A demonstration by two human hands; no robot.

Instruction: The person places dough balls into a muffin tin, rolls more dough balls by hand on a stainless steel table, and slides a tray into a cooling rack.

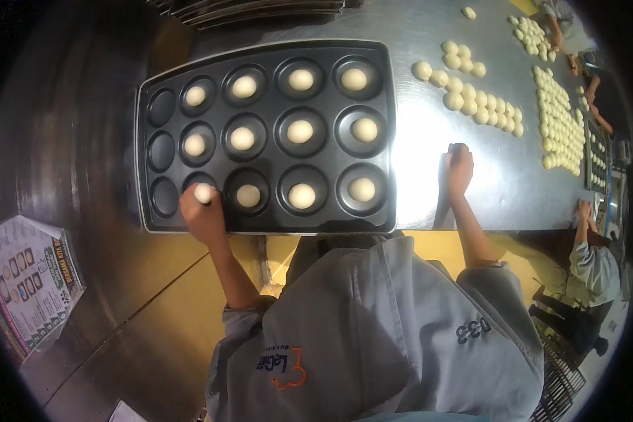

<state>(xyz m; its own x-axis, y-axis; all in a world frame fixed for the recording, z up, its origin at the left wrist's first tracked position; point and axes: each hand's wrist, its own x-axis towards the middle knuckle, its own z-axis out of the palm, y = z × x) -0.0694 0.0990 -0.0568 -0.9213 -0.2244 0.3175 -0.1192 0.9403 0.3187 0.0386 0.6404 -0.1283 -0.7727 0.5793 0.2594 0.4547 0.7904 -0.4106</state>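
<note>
A dark baking tray [266, 164] with round wells lies in front of me, pale dough balls [300, 131] sitting in many wells and several left-side wells bare. My left hand [199, 209] has its fingers closed around a dough ball [204, 192] over a bottom-row well near the tray's left. My right hand [459, 167] is curled on the steel table [422, 183], right of the tray, fingers closed; whatever they may hold is hidden. Groups of dough balls [482, 102] lie beyond it.
Stacked trays [246, 10] stand at the back left. More dough balls [561, 126] and a filled tray [598, 158] lie at the right, where co-workers' hands [584, 211] and sleeves [573, 28] appear. A printed sheet [32, 281] is at left, a wire rack [563, 373] at lower right.
</note>
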